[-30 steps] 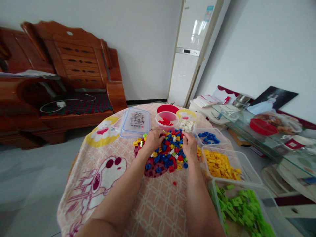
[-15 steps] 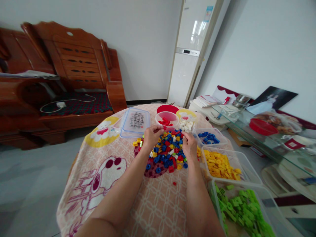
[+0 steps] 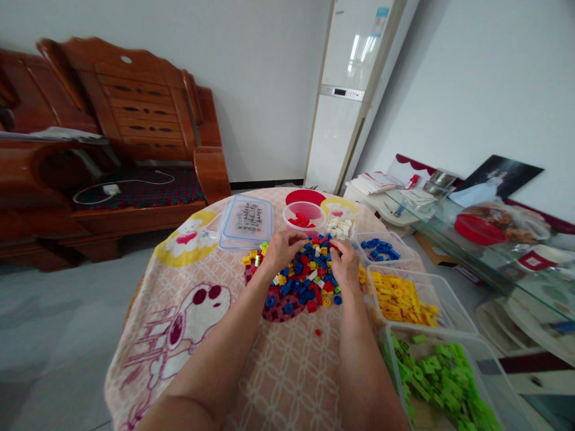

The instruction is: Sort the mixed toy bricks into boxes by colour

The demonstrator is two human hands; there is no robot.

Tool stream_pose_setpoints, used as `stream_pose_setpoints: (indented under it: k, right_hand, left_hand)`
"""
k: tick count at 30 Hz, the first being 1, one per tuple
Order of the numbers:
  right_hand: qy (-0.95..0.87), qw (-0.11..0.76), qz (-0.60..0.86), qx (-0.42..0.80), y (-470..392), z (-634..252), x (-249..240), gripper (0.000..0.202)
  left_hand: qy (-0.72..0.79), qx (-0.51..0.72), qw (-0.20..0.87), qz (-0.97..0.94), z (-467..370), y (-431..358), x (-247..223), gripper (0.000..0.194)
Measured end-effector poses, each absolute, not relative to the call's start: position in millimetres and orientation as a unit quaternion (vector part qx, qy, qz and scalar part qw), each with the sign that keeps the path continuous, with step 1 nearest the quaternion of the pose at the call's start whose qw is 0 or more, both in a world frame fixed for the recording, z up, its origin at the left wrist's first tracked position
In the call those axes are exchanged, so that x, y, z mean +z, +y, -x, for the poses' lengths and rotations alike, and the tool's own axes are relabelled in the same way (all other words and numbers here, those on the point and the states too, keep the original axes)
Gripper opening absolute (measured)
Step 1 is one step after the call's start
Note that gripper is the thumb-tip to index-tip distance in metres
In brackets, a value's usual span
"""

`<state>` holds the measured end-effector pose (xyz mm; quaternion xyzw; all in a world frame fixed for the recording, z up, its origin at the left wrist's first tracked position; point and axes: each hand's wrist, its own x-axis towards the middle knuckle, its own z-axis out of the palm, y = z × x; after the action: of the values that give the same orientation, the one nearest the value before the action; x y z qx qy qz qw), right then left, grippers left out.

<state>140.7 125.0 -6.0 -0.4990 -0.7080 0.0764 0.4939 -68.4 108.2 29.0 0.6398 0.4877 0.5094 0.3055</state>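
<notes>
A mixed pile of building bricks (image 3: 309, 278) in blue, red, yellow and white lies mid-table. My left hand (image 3: 284, 248) is over the pile's far left part, its fingers curled in towards the thumb; whatever may be between the tips is hidden. At the pile's far right edge, my right hand (image 3: 345, 262) pinches a small red brick (image 3: 332, 244), partly covered by the fingers. Just beyond my left hand stands a clear round tub (image 3: 287, 225) with red bricks (image 3: 300, 219). White bricks (image 3: 339, 227) are grouped to its right.
Along the right stand clear boxes of blue pieces (image 3: 380, 249), yellow bricks (image 3: 402, 299) and green bricks (image 3: 442, 374). A lidded box (image 3: 247, 220) sits at the far left, a red lid (image 3: 305, 197) behind the tub. One red piece (image 3: 318, 332) lies nearer me on the tablecloth (image 3: 291, 377).
My left hand has come away from the tub's near side, moving slightly right and down over the pile. My right hand has barely moved.
</notes>
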Motion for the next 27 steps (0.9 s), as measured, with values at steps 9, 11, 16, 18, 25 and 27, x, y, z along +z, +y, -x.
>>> stream_pose_setpoints:
  k: [9, 11, 16, 18, 25, 27]
  right_hand:
    - [-0.706, 0.496, 0.499, 0.085, 125, -142, -5, 0.027]
    - [-0.704, 0.497, 0.499, 0.083, 125, -142, -5, 0.028]
    - [-0.702, 0.505, 0.496, 0.080, 124, -141, -5, 0.029]
    - [-0.701, 0.505, 0.497, 0.080, 124, -141, -5, 0.029]
    - [-0.701, 0.504, 0.498, 0.080, 126, -142, -8, 0.028]
    - [-0.701, 0.508, 0.495, 0.077, 126, -143, -9, 0.029]
  left_hand:
    - [0.533, 0.332, 0.143, -0.765, 61, 96, 34, 0.013]
    - [0.543, 0.308, 0.126, -0.771, 60, 96, 33, 0.010]
    - [0.543, 0.321, 0.155, -0.760, 62, 97, 40, 0.010]
    - [0.535, 0.363, 0.180, -0.741, 64, 97, 44, 0.009]
    - [0.491, 0.541, 0.354, -0.584, 70, 102, 42, 0.025]
    - [0.474, 0.589, 0.410, -0.511, 70, 107, 35, 0.033]
